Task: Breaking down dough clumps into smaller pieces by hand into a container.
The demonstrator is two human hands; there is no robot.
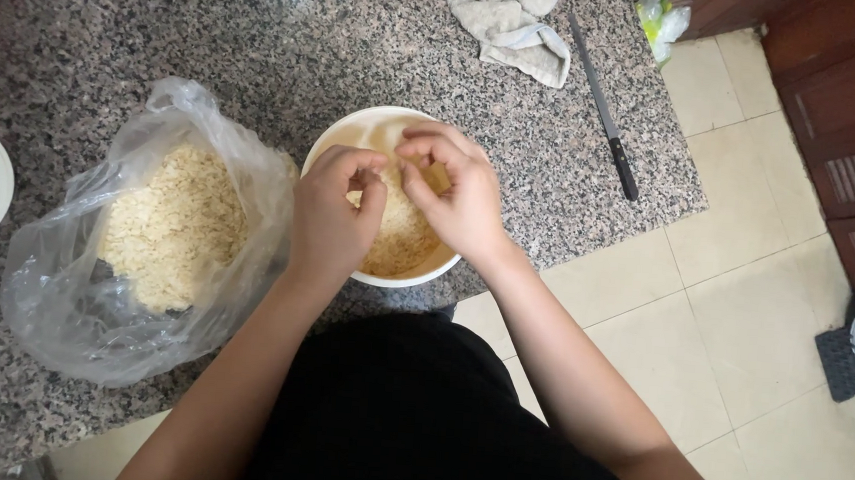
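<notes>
Both hands hover over the white bowl (339, 139) of pale flakes directly ahead: the left hand (334, 213) curled, the right hand (456, 197) pinching flakes. An open plastic bag (63, 295) of flakes lies just left on the speckled granite table (111, 27); tiled floor (737, 262) lies to the right.

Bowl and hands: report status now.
Left hand and right hand over white bowl, fingers pinched in grain. Open bag left. Knife clear, right.

Both hands, left hand (334, 213) and right hand (461, 197), pinch grain over white bowl (355, 130).
</notes>
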